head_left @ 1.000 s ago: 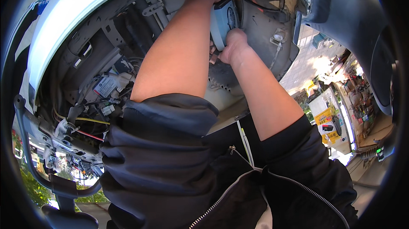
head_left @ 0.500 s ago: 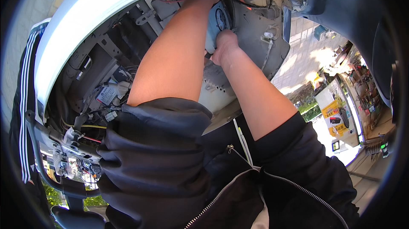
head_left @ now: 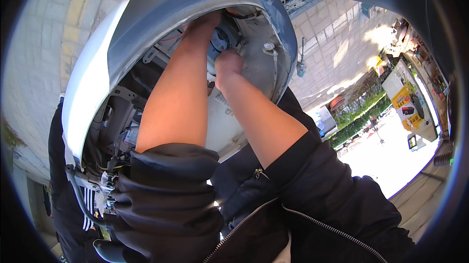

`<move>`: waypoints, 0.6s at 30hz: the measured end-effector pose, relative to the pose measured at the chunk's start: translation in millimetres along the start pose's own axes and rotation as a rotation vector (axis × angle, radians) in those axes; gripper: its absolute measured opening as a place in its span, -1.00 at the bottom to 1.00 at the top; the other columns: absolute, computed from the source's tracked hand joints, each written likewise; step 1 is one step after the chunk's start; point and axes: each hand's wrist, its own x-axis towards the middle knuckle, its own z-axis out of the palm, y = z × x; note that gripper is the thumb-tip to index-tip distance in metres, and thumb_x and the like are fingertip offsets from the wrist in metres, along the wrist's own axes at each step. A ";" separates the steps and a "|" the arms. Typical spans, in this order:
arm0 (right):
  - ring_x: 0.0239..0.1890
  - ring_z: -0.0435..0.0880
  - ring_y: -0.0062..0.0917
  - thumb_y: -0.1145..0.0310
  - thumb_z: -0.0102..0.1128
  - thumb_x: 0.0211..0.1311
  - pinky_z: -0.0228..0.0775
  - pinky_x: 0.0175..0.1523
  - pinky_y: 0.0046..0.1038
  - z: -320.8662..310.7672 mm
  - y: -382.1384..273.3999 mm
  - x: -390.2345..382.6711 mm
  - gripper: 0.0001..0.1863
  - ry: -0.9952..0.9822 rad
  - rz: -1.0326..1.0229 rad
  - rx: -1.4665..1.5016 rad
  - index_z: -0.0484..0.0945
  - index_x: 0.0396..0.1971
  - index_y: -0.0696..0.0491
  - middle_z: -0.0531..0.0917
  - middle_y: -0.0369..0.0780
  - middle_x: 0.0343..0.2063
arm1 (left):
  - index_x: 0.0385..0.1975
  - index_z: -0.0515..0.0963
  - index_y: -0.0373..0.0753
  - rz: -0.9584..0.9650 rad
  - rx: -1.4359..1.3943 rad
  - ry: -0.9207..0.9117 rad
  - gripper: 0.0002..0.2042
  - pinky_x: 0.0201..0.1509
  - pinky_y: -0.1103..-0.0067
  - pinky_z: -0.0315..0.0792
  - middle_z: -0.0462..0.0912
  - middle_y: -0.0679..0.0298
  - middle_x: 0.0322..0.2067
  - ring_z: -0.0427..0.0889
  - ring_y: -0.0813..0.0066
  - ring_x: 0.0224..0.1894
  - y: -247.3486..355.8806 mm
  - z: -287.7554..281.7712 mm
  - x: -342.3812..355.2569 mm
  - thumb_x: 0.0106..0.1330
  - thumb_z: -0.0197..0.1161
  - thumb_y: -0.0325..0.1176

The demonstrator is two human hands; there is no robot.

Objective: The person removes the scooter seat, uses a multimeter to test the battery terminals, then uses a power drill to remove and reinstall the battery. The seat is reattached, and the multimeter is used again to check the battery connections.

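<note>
Both my arms reach into the cavity of a white and grey vehicle body panel [head_left: 161, 13]. My left hand [head_left: 209, 22] is deepest, under the panel's upper rim, and its fingers are hidden. Nearer to me, my right hand [head_left: 228, 65] is bent at the wrist with its fingers curled; what they grip, if anything, cannot be made out. Between the two hands shows a light-blue part with a round dark face [head_left: 221, 41]. The right hand is close against its lower side. A pale grey inner wall [head_left: 254, 62] lies right of that hand.
Wires and a labelled box [head_left: 131, 137] sit in the cavity's left side. A black tube [head_left: 80, 199] runs along the lower left, near a person in black with white stripes [head_left: 88, 209]. Some slim tool [head_left: 301, 60] lies on the paving at right. Beyond stands a yellow-signed board [head_left: 408, 104].
My view has shifted back and up, so the panel's outer face and more paving show. Both hands stay inside the cavity at the blue part, the right one still curled.
</note>
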 end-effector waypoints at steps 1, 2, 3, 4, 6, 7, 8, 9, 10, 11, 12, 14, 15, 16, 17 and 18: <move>0.24 0.43 -0.11 -0.01 -0.24 0.44 0.31 0.25 -0.29 -4.2 -13.0 -29.2 -0.40 0.019 0.007 0.083 0.40 0.19 0.17 0.44 -0.03 0.23 | 0.25 0.41 -0.06 -0.006 0.007 0.028 -0.50 0.36 0.32 0.23 0.37 0.15 0.30 0.32 0.18 0.35 -2.4 2.7 -0.1 0.39 -0.08 0.02; 0.25 0.42 -0.11 -0.01 -0.25 0.45 0.28 0.26 -0.26 -2.9 -12.3 -28.2 -0.40 0.005 0.004 0.082 0.40 0.19 0.18 0.44 -0.02 0.24 | 0.24 0.41 -0.05 -0.016 0.012 0.058 -0.51 0.37 0.32 0.22 0.37 0.15 0.30 0.32 0.17 0.35 -6.0 4.9 -1.5 0.39 -0.06 0.01; 0.26 0.41 -0.11 0.00 -0.27 0.45 0.26 0.27 -0.24 -5.9 -13.3 -21.2 -0.40 0.011 -0.001 0.105 0.40 0.18 0.19 0.43 -0.02 0.25 | 0.24 0.42 -0.05 0.002 0.016 0.073 -0.51 0.37 0.31 0.22 0.38 0.15 0.30 0.32 0.17 0.35 -0.9 12.2 -0.8 0.39 -0.04 0.01; 0.27 0.40 -0.11 0.00 -0.28 0.46 0.24 0.29 -0.21 -8.3 -13.0 -13.7 -0.40 0.016 -0.007 0.124 0.40 0.18 0.20 0.42 -0.02 0.26 | 0.24 0.42 -0.05 0.027 0.019 0.080 -0.51 0.37 0.31 0.22 0.38 0.15 0.30 0.32 0.17 0.35 4.6 17.3 2.2 0.39 -0.04 0.01; 0.16 0.48 -0.02 0.04 -0.31 0.47 0.44 0.11 -0.09 -9.4 -7.2 -1.5 -0.44 0.002 -0.129 0.083 0.40 0.15 0.17 0.45 0.03 0.20 | 0.24 0.42 -0.05 0.043 0.031 0.083 -0.51 0.37 0.30 0.22 0.38 0.15 0.30 0.32 0.16 0.35 11.6 22.8 6.6 0.39 -0.04 0.01; 0.10 0.53 0.03 0.06 -0.33 0.48 0.54 0.02 -0.03 -9.7 -4.3 1.8 -0.47 -0.011 -0.190 0.055 0.40 0.14 0.16 0.47 0.06 0.17 | 0.24 0.42 -0.05 0.046 0.046 0.086 -0.51 0.37 0.30 0.22 0.38 0.14 0.29 0.32 0.16 0.35 12.2 23.1 6.9 0.39 -0.04 0.01; 0.10 0.53 0.02 0.06 -0.33 0.48 0.54 0.01 -0.04 -10.4 -2.6 6.2 -0.47 -0.011 -0.143 0.092 0.41 0.12 0.17 0.48 0.06 0.15 | 0.24 0.42 -0.05 0.051 0.061 0.089 -0.51 0.37 0.30 0.22 0.38 0.14 0.29 0.32 0.16 0.35 12.7 23.1 8.0 0.39 -0.05 0.01; 0.09 0.54 0.00 0.07 -0.33 0.47 0.54 0.00 -0.06 -9.7 -9.0 -6.1 -0.47 -0.025 -0.099 0.116 0.41 0.11 0.17 0.50 0.06 0.13 | 0.24 0.42 -0.05 0.045 0.074 0.097 -0.51 0.37 0.30 0.22 0.38 0.14 0.29 0.32 0.16 0.34 6.2 20.3 7.5 0.39 -0.05 0.01; 0.09 0.55 -0.01 0.07 -0.32 0.47 0.55 -0.01 -0.07 -8.8 -12.5 -15.3 -0.48 -0.038 -0.056 0.139 0.42 0.09 0.18 0.51 0.06 0.11 | 0.24 0.42 -0.05 0.040 0.087 0.107 -0.51 0.37 0.30 0.22 0.38 0.14 0.29 0.32 0.16 0.34 -1.3 17.6 6.6 0.39 -0.05 0.01; 0.05 0.57 -0.03 0.07 -0.32 0.47 0.55 -0.04 -0.09 -6.4 -9.7 -16.7 -0.48 -0.039 -0.057 0.129 0.43 0.08 0.18 0.53 0.06 0.08 | 0.24 0.42 -0.05 0.034 0.096 0.114 -0.51 0.37 0.30 0.22 0.38 0.14 0.29 0.32 0.15 0.34 -7.6 14.9 5.2 0.39 -0.05 0.02; 0.02 0.59 -0.04 0.07 -0.32 0.47 0.56 -0.08 -0.11 -5.7 -9.3 -12.9 -0.48 -0.027 -0.061 0.137 0.43 0.06 0.19 0.55 0.05 0.06 | 0.24 0.42 -0.06 0.045 0.105 0.109 -0.51 0.37 0.30 0.22 0.38 0.14 0.29 0.32 0.15 0.34 -7.7 17.5 6.3 0.39 -0.05 0.02; -0.05 0.63 -0.06 0.06 -0.32 0.47 0.57 -0.14 -0.14 -5.7 -7.7 -5.8 -0.48 -0.023 -0.083 0.144 0.45 0.03 0.20 0.58 0.05 0.01 | 0.24 0.42 -0.06 0.069 0.122 0.104 -0.50 0.37 0.29 0.22 0.38 0.14 0.29 0.32 0.15 0.34 -6.2 20.8 10.6 0.39 -0.05 0.02; -0.08 0.64 -0.06 0.06 -0.32 0.47 0.57 -0.18 -0.16 -6.5 -6.1 -3.6 -0.48 -0.033 -0.099 0.138 0.45 0.01 0.20 0.60 0.05 -0.02 | 0.24 0.42 -0.06 0.074 0.130 0.101 -0.50 0.37 0.29 0.22 0.38 0.14 0.29 0.32 0.15 0.34 -7.5 23.8 12.8 0.39 -0.05 0.02; -0.12 0.66 -0.07 0.06 -0.32 0.47 0.57 -0.21 -0.17 -7.3 -4.9 -1.2 -0.47 -0.041 -0.113 0.133 0.46 -0.01 0.20 0.61 0.04 -0.05 | 0.24 0.42 -0.06 0.080 0.139 0.099 -0.50 0.37 0.29 0.22 0.38 0.13 0.29 0.32 0.14 0.34 -7.9 26.7 15.7 0.39 -0.05 0.02; -0.14 0.66 -0.06 0.05 -0.33 0.47 0.57 -0.23 -0.18 -7.4 -4.6 1.7 -0.47 -0.039 -0.109 0.130 0.47 -0.02 0.21 0.62 0.05 -0.06 | 0.24 0.42 -0.06 0.089 0.152 0.093 -0.50 0.37 0.29 0.22 0.38 0.13 0.29 0.32 0.14 0.34 -6.8 29.6 20.6 0.39 -0.05 0.02; -0.17 0.67 -0.06 0.05 -0.33 0.47 0.58 -0.26 -0.19 -6.9 -5.3 1.8 -0.46 -0.035 -0.112 0.126 0.47 -0.03 0.22 0.62 0.06 -0.08 | 0.24 0.42 -0.06 0.098 0.154 0.093 -0.50 0.37 0.29 0.22 0.38 0.13 0.29 0.32 0.14 0.34 -8.5 30.7 21.1 0.39 -0.05 0.02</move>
